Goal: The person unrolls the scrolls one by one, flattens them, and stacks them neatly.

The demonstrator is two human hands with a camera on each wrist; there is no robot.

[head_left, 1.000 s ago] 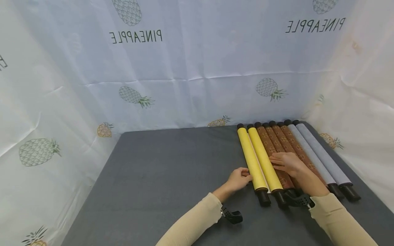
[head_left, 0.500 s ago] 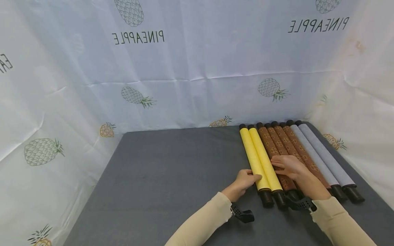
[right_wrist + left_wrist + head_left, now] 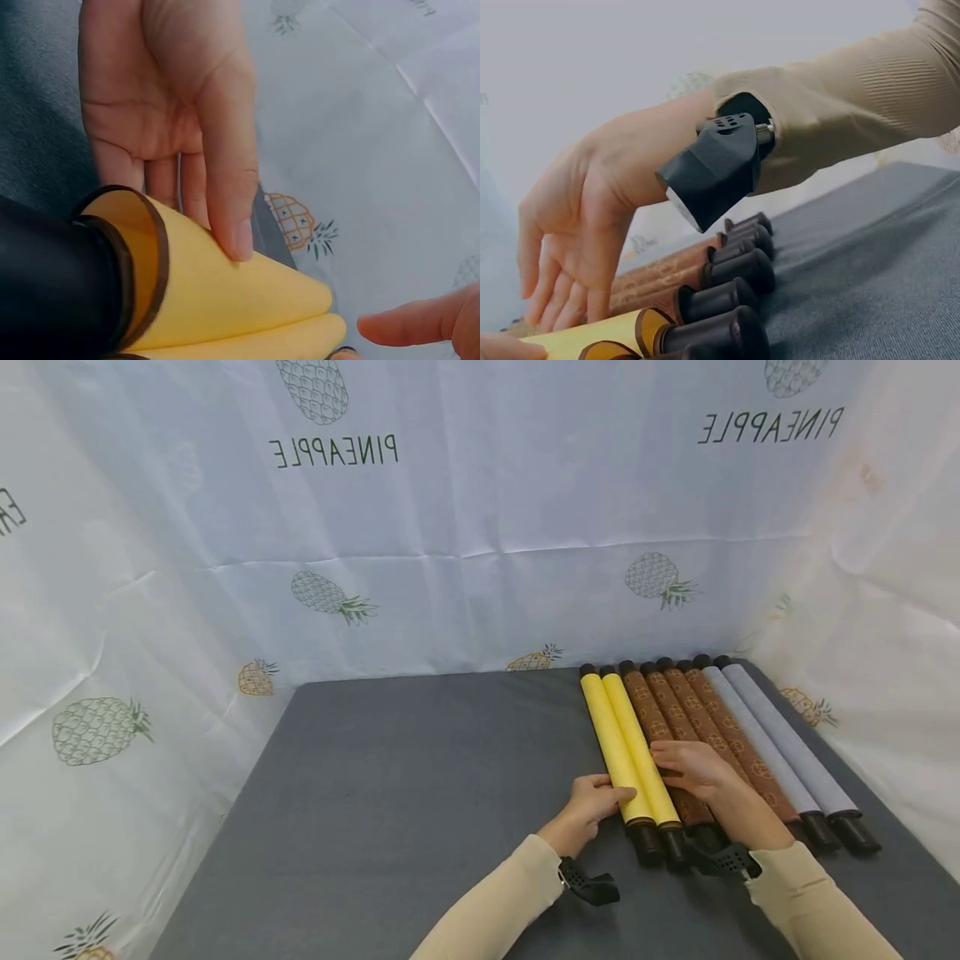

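Several rolls with black end caps lie side by side at the right of the grey table (image 3: 420, 793): two yellow rolls (image 3: 618, 747), several brown patterned rolls (image 3: 705, 718) and two grey rolls (image 3: 780, 739). My left hand (image 3: 596, 802) presses against the left side of the outer yellow roll near its front end. In the right wrist view this left hand (image 3: 165, 97) has its thumb on the yellow roll (image 3: 225, 300) and straight fingers behind it. My right hand (image 3: 686, 768) lies flat across the inner yellow and brown rolls, and the left wrist view shows this right hand (image 3: 577, 240) with straight fingers.
White cloth printed with pineapples (image 3: 480, 527) walls in the table at the back and on both sides. The rolls' black end caps (image 3: 720, 296) point toward me. The grey tabletop stretches away to the left of the rolls.
The outer yellow roll has shifted right against the second one, closing the gap between them. My left hand followed it; my right hand stayed on the rolls.
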